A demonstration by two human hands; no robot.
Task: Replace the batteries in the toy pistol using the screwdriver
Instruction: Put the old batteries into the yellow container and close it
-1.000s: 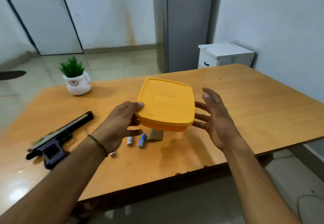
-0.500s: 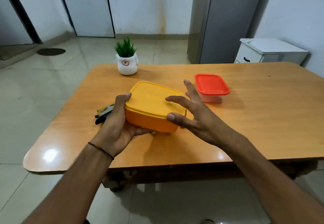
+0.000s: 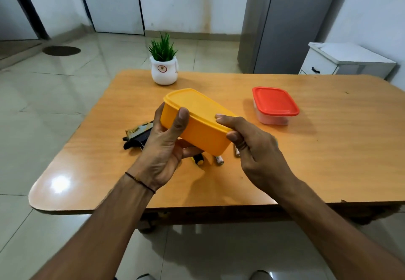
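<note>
— What is at the left?

— The pistol [image 3: 138,136] lies on the table [image 3: 328,148], near its left edge. Your left hand [image 3: 166,148] covers a part of it from view.

— And this left hand?

— With it you grasp the yellow box [image 3: 197,122], lifted above the table. Your thumb lies on the near wall, the palm is against the left end, and the other fingers go under the bottom.

— What is inside this box?

— I cannot tell. The walls do not let one see through, and the lid sits on top, closed along every edge that shows. Behind it, at the far edge of the table, a plant [image 3: 163,65] stands in a white pot.

— What lies under the box?

— On the table you see a yellow and black end, which seems to be the screwdriver [image 3: 198,160]. The rest of it is hidden. Just beside it lies a battery [image 3: 219,160], and a second battery [image 3: 236,151] is partly behind your right hand [image 3: 256,146].

— What does the right hand do?

— It grips the same box at the near right corner. The thumb presses on the lid edge and the index finger is curled against the wall.

— And further right?

— The red box [image 3: 274,105] stands on the table, well apart from your hands, with its red lid on. The wall is cloudy, so I cannot make out what it holds. Beyond the table stands a white cabinet [image 3: 346,60].
</note>
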